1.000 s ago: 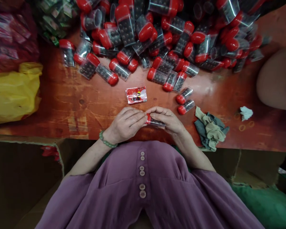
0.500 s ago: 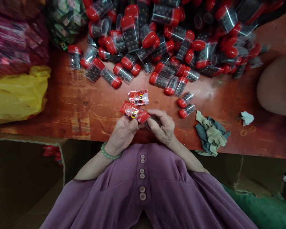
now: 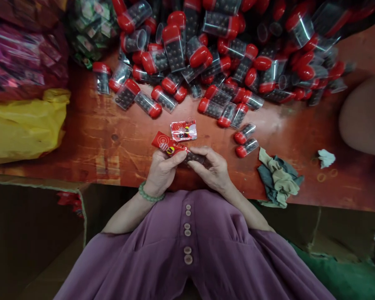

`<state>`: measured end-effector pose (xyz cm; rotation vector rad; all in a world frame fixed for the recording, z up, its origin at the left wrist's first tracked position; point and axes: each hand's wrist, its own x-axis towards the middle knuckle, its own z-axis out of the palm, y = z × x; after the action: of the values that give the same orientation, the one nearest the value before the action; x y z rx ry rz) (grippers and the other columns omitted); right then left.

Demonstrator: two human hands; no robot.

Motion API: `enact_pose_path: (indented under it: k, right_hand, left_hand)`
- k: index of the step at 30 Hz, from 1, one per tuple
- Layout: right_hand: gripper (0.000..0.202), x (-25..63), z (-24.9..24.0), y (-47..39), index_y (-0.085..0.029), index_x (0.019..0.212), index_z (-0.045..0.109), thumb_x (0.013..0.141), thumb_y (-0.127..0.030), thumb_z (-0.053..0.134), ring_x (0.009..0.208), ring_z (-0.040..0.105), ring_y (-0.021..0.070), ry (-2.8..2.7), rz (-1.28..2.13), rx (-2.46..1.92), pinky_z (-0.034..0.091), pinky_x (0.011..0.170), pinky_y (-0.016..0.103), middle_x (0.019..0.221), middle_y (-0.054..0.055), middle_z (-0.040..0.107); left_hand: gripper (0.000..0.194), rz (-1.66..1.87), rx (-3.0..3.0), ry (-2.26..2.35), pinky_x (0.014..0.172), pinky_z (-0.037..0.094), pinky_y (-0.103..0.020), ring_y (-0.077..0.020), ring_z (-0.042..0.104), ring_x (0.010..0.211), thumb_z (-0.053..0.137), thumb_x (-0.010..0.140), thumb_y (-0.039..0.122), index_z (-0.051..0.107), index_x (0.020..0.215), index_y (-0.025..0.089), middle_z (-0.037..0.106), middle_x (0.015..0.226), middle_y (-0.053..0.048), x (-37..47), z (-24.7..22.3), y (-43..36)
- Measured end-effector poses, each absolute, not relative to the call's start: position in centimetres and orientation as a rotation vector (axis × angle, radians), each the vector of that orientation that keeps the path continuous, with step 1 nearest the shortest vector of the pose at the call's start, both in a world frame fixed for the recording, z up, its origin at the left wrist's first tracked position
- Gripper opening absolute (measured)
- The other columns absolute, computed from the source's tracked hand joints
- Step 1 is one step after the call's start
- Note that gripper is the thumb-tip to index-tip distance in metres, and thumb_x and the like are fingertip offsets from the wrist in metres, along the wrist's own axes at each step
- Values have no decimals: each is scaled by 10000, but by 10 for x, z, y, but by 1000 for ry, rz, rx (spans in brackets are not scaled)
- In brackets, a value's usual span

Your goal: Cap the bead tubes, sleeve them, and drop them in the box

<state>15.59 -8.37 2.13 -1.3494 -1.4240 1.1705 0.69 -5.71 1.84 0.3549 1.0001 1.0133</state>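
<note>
Over the table's front edge, my left hand (image 3: 163,171) is closed on a red printed wrapper (image 3: 164,143), its thumb pressed on top. The wrapper slants up to the left, and its right end meets a clear tube of dark balls (image 3: 195,157). Fingers of my right hand (image 3: 215,168) pinch that tube's right part from both sides. Whether the tube sits inside the wrapper I cannot tell. Just beyond both hands lies a small stack of flat red printed wrappers (image 3: 183,131).
A large heap of red-capped tubes (image 3: 175,48) covers the back. Yellow bag (image 3: 25,125) and pink packets (image 3: 21,58) lie left. Two tubes (image 3: 246,147), crumpled cloth (image 3: 279,177), white scrap (image 3: 326,158), rubber bands (image 3: 321,178) and a pale tub (image 3: 365,116) are right.
The tube's dark balls now show between my hands, where the red wrapper covered more before. My left thumb has moved right along it, and the wrapper's left end has shifted slightly left.
</note>
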Motion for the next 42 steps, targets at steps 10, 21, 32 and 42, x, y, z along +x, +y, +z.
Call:
enact_pose_path:
  k: [10, 21, 32, 42]
  right_hand:
    - [263, 142, 14, -80, -241, 1077, 685, 846, -359, 730, 907, 680, 156, -1227, 1227, -1334, 577, 868, 347, 1031, 25, 725]
    - [216, 128, 8, -71, -287, 1081, 697, 868, -266, 721, 1046, 646, 180, -1292, 1010, -1248, 539, 979, 399, 1070, 33, 681]
    - [434, 141, 5, -72, -323, 1279, 636, 861, -372, 743, 1042, 643, 191, -1579, 1044, -1154, 601, 872, 367, 1132, 51, 644]
    - [230, 146, -3, -77, -275, 1003, 746, 840, -438, 750, 796, 696, 172, -1660, 835, -1072, 614, 712, 336, 916, 46, 721]
  left_hand:
    - [406, 1097, 441, 1011, 821, 573, -329, -181, 717, 786, 872, 616, 545, 770, 809, 202, 769, 794, -32, 4, 16, -53]
    - [324, 1091, 422, 1037, 829, 589, -349, -172, 722, 769, 863, 658, 495, 749, 760, 209, 755, 750, -7, 8, 13, -59]
    - [280, 929, 330, 911, 769, 583, -315, -171, 713, 727, 887, 642, 410, 777, 775, 189, 754, 741, -30, -9, 20, -57]
    - [253, 864, 305, 858, 696, 530, -252, -108, 621, 652, 879, 664, 396, 781, 733, 174, 719, 709, -23, -8, 25, -75]
